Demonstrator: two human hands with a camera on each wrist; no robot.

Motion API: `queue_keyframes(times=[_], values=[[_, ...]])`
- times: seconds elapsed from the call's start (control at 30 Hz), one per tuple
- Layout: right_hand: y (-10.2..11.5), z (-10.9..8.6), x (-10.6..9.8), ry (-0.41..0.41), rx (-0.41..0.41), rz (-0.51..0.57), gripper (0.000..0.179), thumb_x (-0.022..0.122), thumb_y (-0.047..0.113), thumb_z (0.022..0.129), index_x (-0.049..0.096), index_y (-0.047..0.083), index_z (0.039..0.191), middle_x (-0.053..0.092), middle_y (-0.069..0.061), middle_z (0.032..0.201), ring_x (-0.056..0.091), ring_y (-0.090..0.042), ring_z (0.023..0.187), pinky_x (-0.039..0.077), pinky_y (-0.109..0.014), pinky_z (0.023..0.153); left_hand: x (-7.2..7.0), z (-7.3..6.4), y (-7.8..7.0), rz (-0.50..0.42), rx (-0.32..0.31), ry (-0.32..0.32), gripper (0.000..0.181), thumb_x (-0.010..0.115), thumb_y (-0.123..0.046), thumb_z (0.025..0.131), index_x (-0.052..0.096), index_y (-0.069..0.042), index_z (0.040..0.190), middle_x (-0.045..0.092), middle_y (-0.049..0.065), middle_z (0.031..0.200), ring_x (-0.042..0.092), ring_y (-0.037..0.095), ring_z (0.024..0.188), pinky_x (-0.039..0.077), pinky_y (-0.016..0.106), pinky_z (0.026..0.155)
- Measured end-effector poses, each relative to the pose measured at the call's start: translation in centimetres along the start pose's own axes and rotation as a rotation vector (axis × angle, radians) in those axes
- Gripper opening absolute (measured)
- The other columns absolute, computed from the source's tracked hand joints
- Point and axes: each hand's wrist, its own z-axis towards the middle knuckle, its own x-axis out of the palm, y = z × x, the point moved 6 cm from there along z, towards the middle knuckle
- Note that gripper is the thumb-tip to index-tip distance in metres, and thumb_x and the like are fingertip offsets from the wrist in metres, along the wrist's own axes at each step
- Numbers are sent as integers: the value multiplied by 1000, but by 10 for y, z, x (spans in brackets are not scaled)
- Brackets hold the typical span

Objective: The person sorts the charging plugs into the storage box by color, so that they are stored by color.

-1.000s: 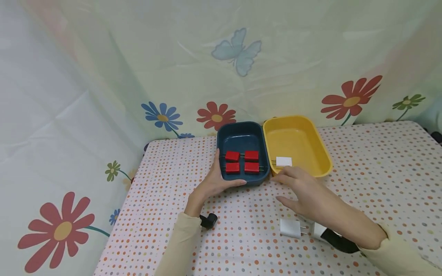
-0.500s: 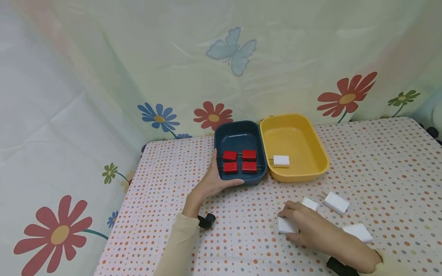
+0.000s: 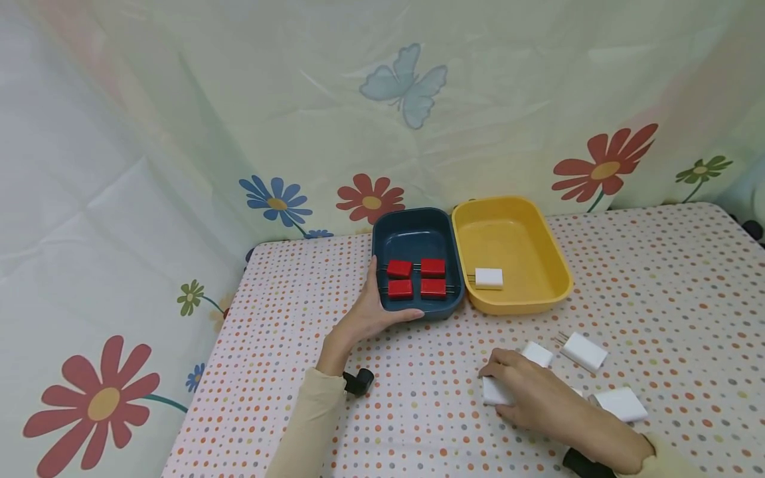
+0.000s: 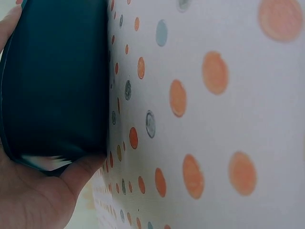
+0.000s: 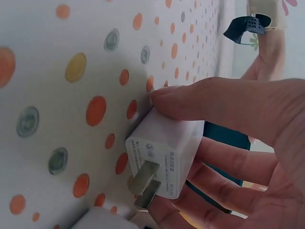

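In the head view my right hand (image 3: 532,397) grips a white charger plug (image 3: 497,392) lying on the table. The right wrist view shows my thumb on one side of this charger (image 5: 164,138) and my fingers on the other, its two metal prongs facing the camera. My left hand (image 3: 361,315) rests against the near left corner of a dark blue tray (image 3: 412,222), its thumb laid along the front wall. Several red plug adapters (image 3: 400,289) lie in that tray. One white charger (image 3: 489,279) sits in the yellow tray (image 3: 538,304) beside it.
Behind and to the right of my right hand lie more white chargers: one (image 3: 536,354) close by, another (image 3: 584,352) farther right, one (image 3: 620,403) near my wrist. A dotted cloth (image 3: 430,425) covers the table. A flowered curtain (image 3: 311,133) hangs at the back.
My right hand has come away from the yellow tray toward me and taken hold of a white charger on the table. The left hand stays at the blue tray.
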Motion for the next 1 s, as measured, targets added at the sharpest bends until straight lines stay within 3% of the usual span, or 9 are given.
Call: queue_keyframes(times=[0.23,0.47,0.6,0.77,1.0], values=[[3,-5,3,8,-47,8,48,96,6,69,76,8,113,66,-10,120,66,-35,113,59,-52,91,-1,0,1,0,-3,-8,133,90,-36,83,-13,-23,167,10,6,174,16,28,158,32,58,121],[8,-9,-8,-23,-78,0,48,96,7,69,77,10,112,64,-1,114,64,-18,98,61,-43,83,-1,0,1,-3,3,-4,133,89,-38,84,-12,-21,168,10,7,174,16,30,157,33,59,120],[14,-9,-29,-82,-110,-27,51,98,6,67,76,9,113,64,-1,113,64,-18,99,61,-41,83,0,0,0,-6,3,-5,133,89,-35,84,-12,-22,168,11,6,174,16,29,157,32,59,121],[17,-1,-73,-185,-126,-60,54,99,4,66,76,8,115,66,-3,111,64,-19,97,62,-45,83,0,1,1,-5,9,-4,132,89,-34,84,-12,-22,168,11,7,174,16,29,158,32,59,121],[7,18,-123,-315,-148,-72,52,95,-2,70,72,-1,116,66,-17,115,65,-34,97,62,-53,82,0,0,-1,-7,15,2,133,89,-35,84,-14,-21,167,10,6,174,15,28,158,32,58,121]])
